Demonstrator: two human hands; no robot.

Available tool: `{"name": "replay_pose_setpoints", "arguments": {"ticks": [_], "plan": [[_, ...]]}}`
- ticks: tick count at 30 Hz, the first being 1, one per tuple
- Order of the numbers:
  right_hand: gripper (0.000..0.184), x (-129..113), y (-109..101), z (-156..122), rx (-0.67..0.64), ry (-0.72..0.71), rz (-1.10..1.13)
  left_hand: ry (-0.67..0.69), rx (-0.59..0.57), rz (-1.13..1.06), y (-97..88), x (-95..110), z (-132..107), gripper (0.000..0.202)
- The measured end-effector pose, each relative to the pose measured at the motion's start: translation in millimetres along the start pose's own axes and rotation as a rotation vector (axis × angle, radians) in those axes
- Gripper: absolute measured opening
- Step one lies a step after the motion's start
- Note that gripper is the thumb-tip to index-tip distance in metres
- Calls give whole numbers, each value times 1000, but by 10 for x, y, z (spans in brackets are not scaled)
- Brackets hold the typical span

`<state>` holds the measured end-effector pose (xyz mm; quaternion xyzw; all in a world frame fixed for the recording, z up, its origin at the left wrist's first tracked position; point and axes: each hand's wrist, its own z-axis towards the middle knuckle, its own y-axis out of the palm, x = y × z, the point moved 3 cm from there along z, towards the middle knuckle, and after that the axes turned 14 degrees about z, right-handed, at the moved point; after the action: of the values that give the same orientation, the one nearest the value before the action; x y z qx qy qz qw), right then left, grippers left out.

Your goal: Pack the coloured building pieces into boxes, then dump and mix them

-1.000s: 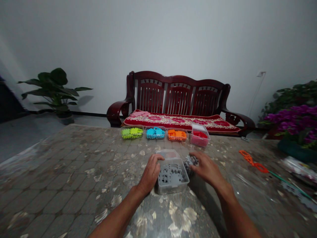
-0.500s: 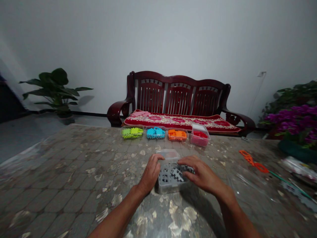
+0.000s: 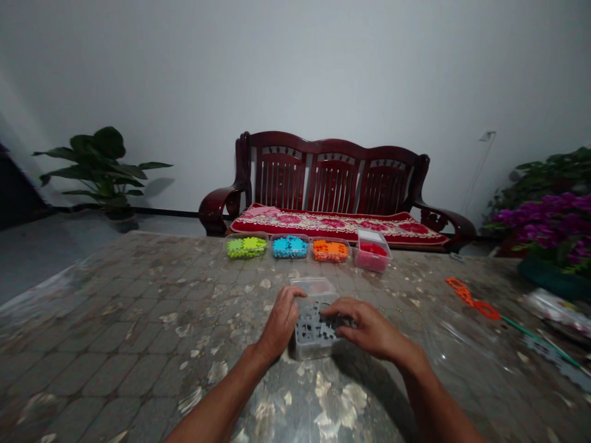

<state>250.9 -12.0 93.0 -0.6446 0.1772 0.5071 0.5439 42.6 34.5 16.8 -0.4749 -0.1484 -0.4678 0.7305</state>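
The clear plastic box [image 3: 310,351] stood on the patterned table [image 3: 138,320], near the front edge and directly before the person. It was filled to the rim with grey interlocking pieces [image 3: 313,325].

Hand state:
- The left hand [image 3: 280,323] was curled around the left wall of the box, thumb at the near side and fingers over the far corner, gripping it.
- The right hand [image 3: 369,329] lay across the open top, fingers extended onto the grey pieces. Whether it pinched a piece or only pressed on the pile could not be determined.

A clear lid or shallow tray [image 3: 313,285] lay just behind the box. Further back stood a row of four containers: green [image 3: 246,247], blue [image 3: 289,247], orange [image 3: 330,251] and red [image 3: 372,252].

Handling assessment:
- The box appeared thin-walled and light; its walls would probably flex under a hard squeeze.
- The smooth plastic would likely slide on the glossy table cover, so one side should be braced.
- Take hold at opposite short walls, low down.
- The pieces looked rigid, small and light; grip each by its edges.
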Motion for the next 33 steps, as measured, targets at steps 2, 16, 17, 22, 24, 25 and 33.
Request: {"name": "replay_pose_setpoints", "arguments": {"ticks": [2,16,17,22,24,25,33], "plan": [[47,-5,13,10,-16,0,11,0,-5,4,-2,-2,-4,25],[49,720,-550,-94,328,253,-274,26,-40,5,1,13,17,28],[52,762,-542,-95,296,264,-288,21,-45,8,-4,19,18,28],[58,820,-489,-74,222,265,-332,-5,-75,8,-18,29,15,28],[54,792,-481,-67,217,259,-354,-12,-80,7,-14,22,15,27],[52,772,-479,-64,215,255,-365,-12,-80,8,-11,17,15,26],[46,562,-550,-102,342,222,-358,17,-42,34,2,6,13,27]]}}
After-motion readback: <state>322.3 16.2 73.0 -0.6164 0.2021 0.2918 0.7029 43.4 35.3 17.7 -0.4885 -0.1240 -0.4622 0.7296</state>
